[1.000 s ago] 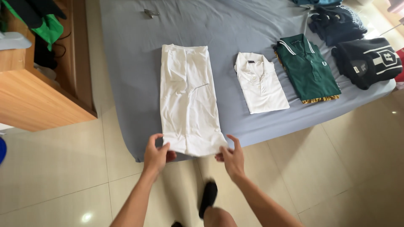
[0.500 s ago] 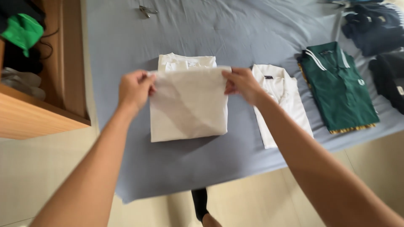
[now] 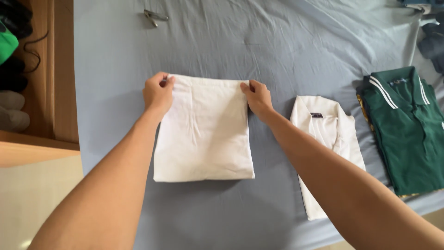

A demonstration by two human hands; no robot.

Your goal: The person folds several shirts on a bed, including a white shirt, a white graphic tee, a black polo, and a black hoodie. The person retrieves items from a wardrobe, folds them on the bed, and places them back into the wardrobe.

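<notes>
A white shirt (image 3: 203,134) lies folded in half into a rectangle on the grey-blue bed sheet (image 3: 277,41). My left hand (image 3: 158,92) pinches its far left corner. My right hand (image 3: 257,96) pinches its far right corner. Both hands press the folded edge down onto the bed, and both forearms reach over the near part of the sheet.
To the right lie a folded white polo shirt (image 3: 330,139) and a folded green polo shirt (image 3: 407,125). Dark garments (image 3: 432,44) sit at the far right. A metal clip (image 3: 152,17) lies at the back. A wooden shelf unit (image 3: 41,92) with clothes stands on the left.
My hands lifted the shirt's near hem, carried it away from me and laid it over the collar end, halving the shirt. The camera has moved closer over the bed.
</notes>
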